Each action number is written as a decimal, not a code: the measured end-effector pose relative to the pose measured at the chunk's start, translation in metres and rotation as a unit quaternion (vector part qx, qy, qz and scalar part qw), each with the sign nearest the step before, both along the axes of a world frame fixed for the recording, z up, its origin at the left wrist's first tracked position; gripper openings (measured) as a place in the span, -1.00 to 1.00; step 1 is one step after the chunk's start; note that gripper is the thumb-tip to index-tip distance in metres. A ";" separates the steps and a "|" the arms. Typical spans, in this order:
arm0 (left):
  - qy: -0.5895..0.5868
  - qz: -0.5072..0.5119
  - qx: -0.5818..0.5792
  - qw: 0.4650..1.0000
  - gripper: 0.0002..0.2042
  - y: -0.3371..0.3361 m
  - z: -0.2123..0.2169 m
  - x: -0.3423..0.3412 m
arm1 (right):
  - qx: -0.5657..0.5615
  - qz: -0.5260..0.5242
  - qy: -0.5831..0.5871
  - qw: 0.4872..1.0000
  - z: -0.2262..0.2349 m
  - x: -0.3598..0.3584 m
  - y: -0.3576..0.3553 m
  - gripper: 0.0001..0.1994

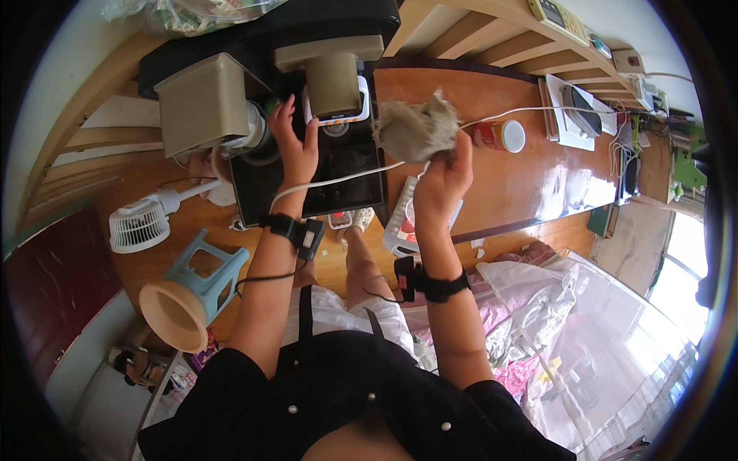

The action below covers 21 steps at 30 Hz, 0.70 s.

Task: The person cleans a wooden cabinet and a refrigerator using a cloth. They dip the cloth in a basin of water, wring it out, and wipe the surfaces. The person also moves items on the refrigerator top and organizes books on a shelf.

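My right hand (pixel 444 180) grips a crumpled, fuzzy grey cloth (pixel 417 129) and holds it up over the left end of the brown wooden table (pixel 492 180). To its left, my left hand (pixel 297 150) is raised with fingers apart, its palm holding nothing. Its thumb tip is beside a white object with orange dots along its edge (pixel 338 121), which lies under a beige boxy piece (pixel 330 81); whether they touch I cannot tell. A second beige box (pixel 204 104) stands left of that hand. Both sit at a black stand (pixel 342 173). Across my left wrist passes a white cord (pixel 346 177).
On the table are a red jar with a white lid (pixel 513 136) and papers (pixel 565 115) under a dark round object. A white fan (pixel 142 221), a blue stool (pixel 211 269) and a beige bucket (pixel 175 313) are at left. Sheer white netting (pixel 615 346) hangs at lower right.
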<state>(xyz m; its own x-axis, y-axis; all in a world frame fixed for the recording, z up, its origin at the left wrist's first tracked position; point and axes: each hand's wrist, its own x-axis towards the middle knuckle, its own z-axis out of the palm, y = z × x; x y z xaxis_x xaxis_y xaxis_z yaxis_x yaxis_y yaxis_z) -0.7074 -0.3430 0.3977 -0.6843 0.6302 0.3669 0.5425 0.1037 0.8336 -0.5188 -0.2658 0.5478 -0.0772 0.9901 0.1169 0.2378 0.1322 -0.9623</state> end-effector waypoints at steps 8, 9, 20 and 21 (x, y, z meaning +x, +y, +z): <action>-0.139 -0.072 -0.108 0.982 -0.38 -0.104 0.004 0.047 | -0.069 0.219 -0.103 0.968 -0.014 0.060 -0.095 -0.58; -0.140 -0.060 -0.135 0.979 -0.39 -0.114 0.001 0.045 | -0.101 0.232 -0.126 0.959 -0.028 0.052 -0.112 -0.60; -0.132 -0.078 -0.054 0.987 -0.50 -0.089 0.062 0.045 | 0.134 0.062 -0.362 0.921 -0.142 -0.074 -0.083 -0.37; -0.152 -0.087 -0.060 0.983 -0.50 -0.097 0.056 0.049 | 0.138 0.065 -0.374 0.915 -0.146 -0.069 -0.083 -0.38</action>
<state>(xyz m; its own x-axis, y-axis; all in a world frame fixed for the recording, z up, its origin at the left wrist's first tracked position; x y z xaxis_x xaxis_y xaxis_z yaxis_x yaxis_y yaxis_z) -0.6583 -0.4401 0.4534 -0.6287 0.7737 0.0780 0.2881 0.1386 0.9475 -0.5879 -0.3491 0.4015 -0.3525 0.9079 0.2267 0.7808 0.4189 -0.4635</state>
